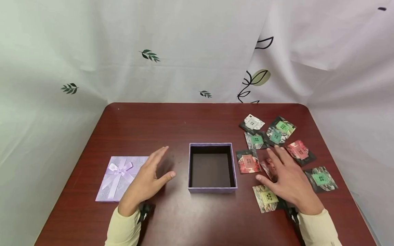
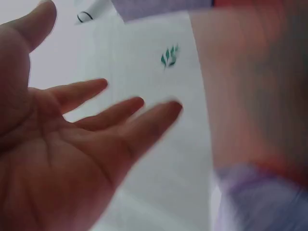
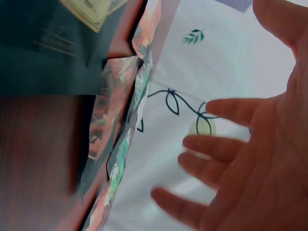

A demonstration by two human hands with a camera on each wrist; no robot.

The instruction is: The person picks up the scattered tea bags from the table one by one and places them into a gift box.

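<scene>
An open, dark-lined purple box [image 1: 212, 189] stands mid-table with nothing inside. My left hand [image 1: 147, 181] hovers between it and a lilac box lid [image 1: 106, 191] with a ribbon bow, fingers extended and thumb apart. In the left wrist view that hand [image 2: 72, 159] shows a bare palm. My right hand [image 1: 289, 179] is held over several small flat packets, its fingers extended and holding nothing. Under it a red packet [image 1: 267, 167] is partly hidden, and a yellow packet [image 1: 266, 200] lies by the thumb side. In the right wrist view the palm of the right hand [image 3: 250, 163] is bare.
More packets lie on the right: a white-labelled packet [image 1: 252, 123], a green-labelled packet [image 1: 281, 130], a red packet [image 1: 300, 152] and a green packet [image 1: 321, 179]. The dark red table [image 1: 154, 119] meets white leaf-print curtains [image 1: 184, 44] at the back and sides.
</scene>
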